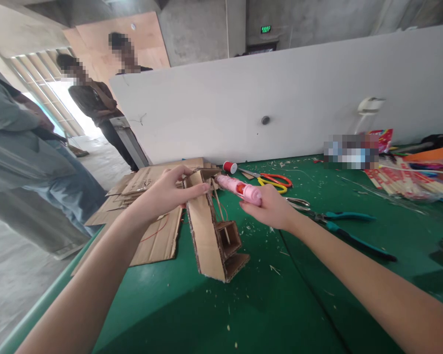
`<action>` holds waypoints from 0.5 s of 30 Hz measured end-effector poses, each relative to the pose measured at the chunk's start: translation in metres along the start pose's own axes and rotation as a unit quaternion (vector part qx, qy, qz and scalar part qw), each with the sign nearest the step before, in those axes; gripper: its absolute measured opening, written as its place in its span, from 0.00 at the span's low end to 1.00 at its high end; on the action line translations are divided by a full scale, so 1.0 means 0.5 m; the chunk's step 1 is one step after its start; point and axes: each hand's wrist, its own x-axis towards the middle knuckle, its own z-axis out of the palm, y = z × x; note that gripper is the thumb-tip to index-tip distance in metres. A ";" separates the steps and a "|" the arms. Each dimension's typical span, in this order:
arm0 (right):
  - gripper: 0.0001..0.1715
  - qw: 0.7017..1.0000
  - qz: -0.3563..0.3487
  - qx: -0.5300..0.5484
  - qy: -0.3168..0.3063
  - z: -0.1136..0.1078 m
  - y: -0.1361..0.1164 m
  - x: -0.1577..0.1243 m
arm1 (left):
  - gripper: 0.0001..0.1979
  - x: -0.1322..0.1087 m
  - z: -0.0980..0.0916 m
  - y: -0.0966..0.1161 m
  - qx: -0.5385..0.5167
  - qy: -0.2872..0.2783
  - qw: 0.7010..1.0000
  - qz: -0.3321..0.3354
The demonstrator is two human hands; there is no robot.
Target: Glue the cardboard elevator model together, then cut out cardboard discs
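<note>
step: likely gluing — gun point(239, 190) nozzle at model point(206, 233) top | left hand point(165, 195) pinches model's top | right hand point(272, 210) clenched round gun | next: needs model steady on worktop point(243, 309), nozzle on seam

Got both bare arms stretched forward, angling in toward each other. Pinching with the left hand point(166, 194), thumb and fingertips closed together. Gripping with the right hand point(271, 209), fingers wrapped shut, wrist pretty straight.

Illegible lettering on green wall sign point(266, 29)
</note>
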 end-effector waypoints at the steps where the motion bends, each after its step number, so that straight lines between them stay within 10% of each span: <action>1: 0.18 1.000 0.000 -0.001 -0.002 0.000 0.000 0.000 | 0.23 0.001 0.000 -0.003 0.002 0.004 1.000 0.007; 15: 0.18 1.000 0.015 0.001 -0.008 0.001 -0.006 0.001 | 0.22 0.006 -0.002 -0.029 0.033 0.041 0.996 0.071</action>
